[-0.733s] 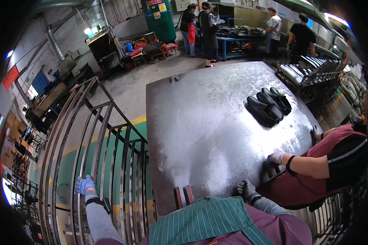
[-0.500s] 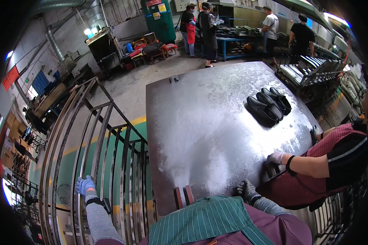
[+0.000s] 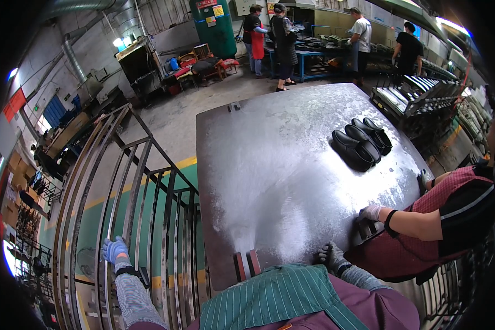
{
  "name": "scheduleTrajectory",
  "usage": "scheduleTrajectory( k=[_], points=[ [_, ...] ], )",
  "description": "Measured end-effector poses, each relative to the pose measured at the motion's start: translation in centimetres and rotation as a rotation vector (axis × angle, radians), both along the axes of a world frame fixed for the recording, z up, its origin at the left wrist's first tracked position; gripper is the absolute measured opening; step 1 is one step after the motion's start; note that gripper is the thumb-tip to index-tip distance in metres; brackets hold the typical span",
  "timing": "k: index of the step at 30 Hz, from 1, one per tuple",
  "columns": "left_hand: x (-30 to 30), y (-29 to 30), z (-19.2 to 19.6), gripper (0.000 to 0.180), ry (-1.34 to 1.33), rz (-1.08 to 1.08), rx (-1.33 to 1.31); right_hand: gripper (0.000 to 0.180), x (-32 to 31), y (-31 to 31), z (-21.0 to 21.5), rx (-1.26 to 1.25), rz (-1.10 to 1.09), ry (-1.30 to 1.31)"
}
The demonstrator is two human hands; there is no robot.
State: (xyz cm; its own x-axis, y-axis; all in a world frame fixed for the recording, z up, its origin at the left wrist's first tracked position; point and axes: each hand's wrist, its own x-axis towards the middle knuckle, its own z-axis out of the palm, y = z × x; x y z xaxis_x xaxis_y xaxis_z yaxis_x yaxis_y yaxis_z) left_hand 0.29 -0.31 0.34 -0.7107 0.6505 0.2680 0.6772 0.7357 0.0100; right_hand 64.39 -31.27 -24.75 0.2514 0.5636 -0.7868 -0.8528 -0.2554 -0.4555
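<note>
Metal rack (image 3: pixel 133 201) was seen at eight o'clock in the view, beside the metal table (image 3: pixel 258 181). One of its rails was touched by the blue-gloved left hand (image 3: pixel 115 250); whether the fingers were wrapped around it could not be told. At the table's five-o'clock edge, the grey-gloved right hand (image 3: pixel 331 256) was placed with fingers bent; whether anything was gripped could not be told. Black shoes (image 3: pixel 352 154) were set at two o'clock on the table, two red-sided bars (image 3: pixel 240 267) at seven, and a co-worker's gloved hand (image 3: pixel 371 213) was positioned at four.
</note>
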Motion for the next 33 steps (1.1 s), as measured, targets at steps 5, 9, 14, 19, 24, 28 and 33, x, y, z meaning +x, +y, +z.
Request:
scheduleTrajectory(
  k=[5, 9, 14, 19, 24, 28, 33],
  points=[
    [-0.2, 0.2, -0.1, 0.062, 0.006, 0.002, 0.005, 0.024, 0.1, 0.0, -0.3, 0.002, -0.017, 0.018],
    [-0.4, 0.2, -0.3, 0.062, 0.017, -0.008, 0.005, 0.025, 0.0, 0.1, 0.2, -0.001, -0.014, 0.006],
    [-0.7, 0.3, -0.5, 0.063, 0.019, -0.002, 0.01, 0.026, -0.2, 0.1, 0.5, 0.009, -0.025, 0.011],
    [-0.5, 0.4, -0.5, 0.062, 0.022, -0.001, 0.008, 0.027, -0.2, 0.1, 0.4, 0.028, -0.024, 0.024],
    [-0.4, 0.2, -0.4, 0.062, 0.015, -0.006, 0.011, 0.027, -0.1, 0.0, 0.1, 0.041, -0.016, 0.047],
    [-0.7, 0.3, -0.5, 0.062, 0.018, -0.006, 0.018, 0.025, -0.2, 0.2, 0.2, 0.015, -0.026, 0.031],
    [-0.2, 0.3, -0.1, 0.063, 0.003, 0.002, 0.0, 0.025, 0.1, 0.1, -0.1, 0.017, -0.012, 0.03]
  ],
)
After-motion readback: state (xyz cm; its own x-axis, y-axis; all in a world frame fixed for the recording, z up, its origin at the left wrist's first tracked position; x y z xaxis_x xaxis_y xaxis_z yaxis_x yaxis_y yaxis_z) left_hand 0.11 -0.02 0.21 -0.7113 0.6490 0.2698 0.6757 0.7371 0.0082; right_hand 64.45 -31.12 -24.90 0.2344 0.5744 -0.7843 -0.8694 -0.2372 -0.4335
